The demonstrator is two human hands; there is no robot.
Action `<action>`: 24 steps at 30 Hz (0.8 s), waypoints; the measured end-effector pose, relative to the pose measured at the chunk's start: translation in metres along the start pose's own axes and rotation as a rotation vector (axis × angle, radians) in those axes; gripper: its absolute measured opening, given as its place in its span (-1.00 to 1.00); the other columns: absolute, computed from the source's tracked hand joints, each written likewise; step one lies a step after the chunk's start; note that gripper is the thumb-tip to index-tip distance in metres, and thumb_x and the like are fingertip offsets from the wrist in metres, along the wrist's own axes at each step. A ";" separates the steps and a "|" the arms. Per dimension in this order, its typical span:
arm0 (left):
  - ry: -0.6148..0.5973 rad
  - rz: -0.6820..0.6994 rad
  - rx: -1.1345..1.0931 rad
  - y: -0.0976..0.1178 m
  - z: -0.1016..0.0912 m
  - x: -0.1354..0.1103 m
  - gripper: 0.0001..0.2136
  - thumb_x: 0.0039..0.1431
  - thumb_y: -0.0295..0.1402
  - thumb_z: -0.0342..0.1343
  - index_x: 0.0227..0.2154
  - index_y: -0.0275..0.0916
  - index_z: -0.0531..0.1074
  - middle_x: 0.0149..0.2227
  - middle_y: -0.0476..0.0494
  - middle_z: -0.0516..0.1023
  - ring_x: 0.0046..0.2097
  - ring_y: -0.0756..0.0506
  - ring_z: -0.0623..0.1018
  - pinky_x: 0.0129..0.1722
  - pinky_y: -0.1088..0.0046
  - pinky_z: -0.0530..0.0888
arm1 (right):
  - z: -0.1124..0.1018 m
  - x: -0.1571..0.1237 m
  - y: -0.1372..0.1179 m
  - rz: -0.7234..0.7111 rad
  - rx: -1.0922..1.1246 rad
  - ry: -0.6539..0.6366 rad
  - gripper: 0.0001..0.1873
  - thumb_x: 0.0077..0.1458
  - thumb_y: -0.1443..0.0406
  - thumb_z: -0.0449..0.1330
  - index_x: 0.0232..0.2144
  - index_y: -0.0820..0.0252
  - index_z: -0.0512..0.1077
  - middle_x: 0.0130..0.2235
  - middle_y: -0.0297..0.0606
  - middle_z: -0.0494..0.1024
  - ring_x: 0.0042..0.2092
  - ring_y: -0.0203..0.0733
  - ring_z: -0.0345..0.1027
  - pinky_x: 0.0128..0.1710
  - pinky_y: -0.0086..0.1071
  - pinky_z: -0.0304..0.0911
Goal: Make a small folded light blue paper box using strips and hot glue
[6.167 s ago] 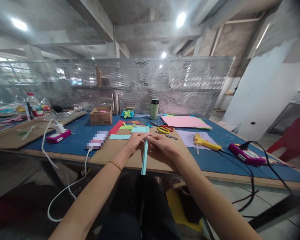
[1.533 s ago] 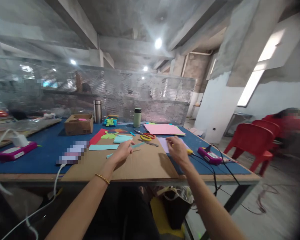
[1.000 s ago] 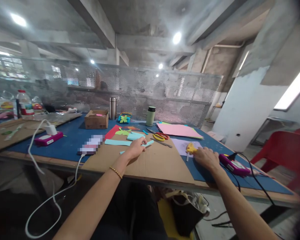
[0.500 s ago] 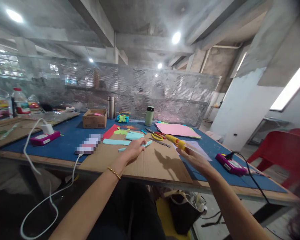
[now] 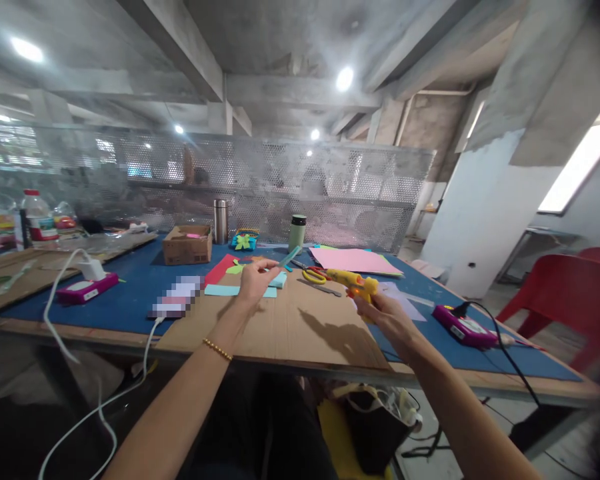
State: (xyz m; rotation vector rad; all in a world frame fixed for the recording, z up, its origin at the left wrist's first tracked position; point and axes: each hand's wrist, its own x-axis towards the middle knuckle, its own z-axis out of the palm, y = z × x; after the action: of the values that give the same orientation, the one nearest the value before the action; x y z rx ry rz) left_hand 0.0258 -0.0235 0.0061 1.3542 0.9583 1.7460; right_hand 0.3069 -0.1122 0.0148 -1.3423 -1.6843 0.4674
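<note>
Left hand [image 5: 255,280] pinches the strip [image 5: 293,256] above the cardboard [image 5: 275,333]; right hand [image 5: 387,317] grips the glue gun [image 5: 349,277]. The strip looks light, easily creased (pinch its edges); the glue gun seems rigid, best held by its handle.

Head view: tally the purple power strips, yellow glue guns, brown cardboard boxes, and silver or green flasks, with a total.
Purple power strips: 2
Yellow glue gun: 1
Brown cardboard box: 1
Silver flask, green flask: 2
Total: 6

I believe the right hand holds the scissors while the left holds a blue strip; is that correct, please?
Not quite: the head view shows the right hand holding the yellow glue gun, not the scissors; the left hand does hold a blue strip.
</note>
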 end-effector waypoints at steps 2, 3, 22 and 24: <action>0.007 0.019 0.004 0.010 0.000 -0.002 -0.81 -0.17 -0.34 0.31 -0.43 -0.30 0.56 -0.51 -0.03 0.52 -0.46 0.02 0.43 -0.46 0.55 0.34 | 0.002 -0.003 -0.005 0.055 0.131 0.018 -0.43 -0.08 -0.20 0.22 -0.46 0.20 0.42 -0.50 -0.33 0.37 -0.44 -0.25 0.21 -0.46 -0.39 0.13; 0.004 0.006 -0.019 0.015 0.001 -0.004 -0.78 -0.16 -0.31 0.31 -0.40 -0.29 0.54 -0.52 0.00 0.50 -0.48 0.03 0.42 -0.50 0.55 0.32 | 0.004 -0.004 -0.008 0.064 0.188 0.041 -0.43 -0.11 -0.20 0.25 -0.47 0.20 0.41 -0.50 -0.34 0.36 -0.44 -0.27 0.21 -0.45 -0.40 0.14; 0.193 0.017 -0.281 0.022 0.076 -0.066 -0.71 0.23 -0.07 0.04 -0.32 -0.17 0.15 -0.58 0.17 0.34 -0.67 0.05 0.41 -0.68 0.58 0.34 | 0.045 -0.018 -0.034 0.124 0.584 0.166 -0.52 -0.13 -0.03 0.38 -0.39 0.27 0.47 -0.53 -0.30 0.45 -0.50 -0.32 0.23 -0.54 -0.44 0.15; 0.181 0.048 -0.261 0.019 0.081 -0.072 -0.69 0.24 -0.04 0.04 -0.31 -0.18 0.16 -0.56 0.16 0.36 -0.67 0.05 0.43 -0.67 0.57 0.36 | 0.048 -0.017 -0.034 0.106 0.634 0.182 -0.51 -0.16 -0.01 0.41 -0.32 0.26 0.47 -0.42 -0.28 0.49 -0.44 -0.29 0.27 -0.53 -0.45 0.18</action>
State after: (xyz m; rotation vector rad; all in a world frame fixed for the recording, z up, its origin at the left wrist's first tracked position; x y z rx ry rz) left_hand 0.1167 -0.0852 0.0048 1.0748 0.7649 1.9795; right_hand 0.2482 -0.1279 0.0081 -0.9668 -1.1751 0.8321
